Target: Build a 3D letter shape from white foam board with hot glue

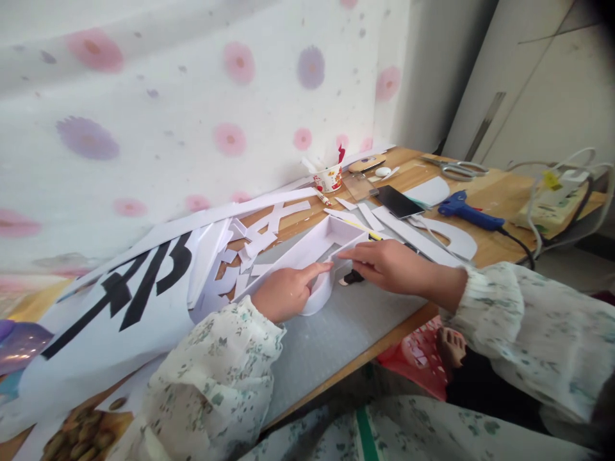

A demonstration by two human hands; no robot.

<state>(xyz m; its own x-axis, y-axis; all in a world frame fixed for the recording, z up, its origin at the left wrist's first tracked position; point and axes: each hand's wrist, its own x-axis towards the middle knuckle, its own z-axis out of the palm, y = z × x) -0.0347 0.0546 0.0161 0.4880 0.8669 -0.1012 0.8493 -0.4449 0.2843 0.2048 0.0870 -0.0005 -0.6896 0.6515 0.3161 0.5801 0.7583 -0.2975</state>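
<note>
A white shape with upright strip walls [294, 259], like a hollow board letter, lies on a grey mat [336, 342]. It has a long straight side, a cornered far end and a curved near wall. My left hand [283, 291] grips the wall near the curve, its index finger stretched along the edge. From the other side, the fingers of my right hand [391, 264] pinch the wall's upper edge close to the left fingertip. Both thumbs are partly hidden. Beneath my right hand lies a small black item with a pale tip [350, 278], which I cannot identify.
White offcuts [259, 246] and a sheet with black strokes [144, 282] lie to the left. Farther back stand a paper cup [328, 178], a phone [398, 202] and scissors [459, 169]. A blue glue gun [468, 211] with a cord rests at right.
</note>
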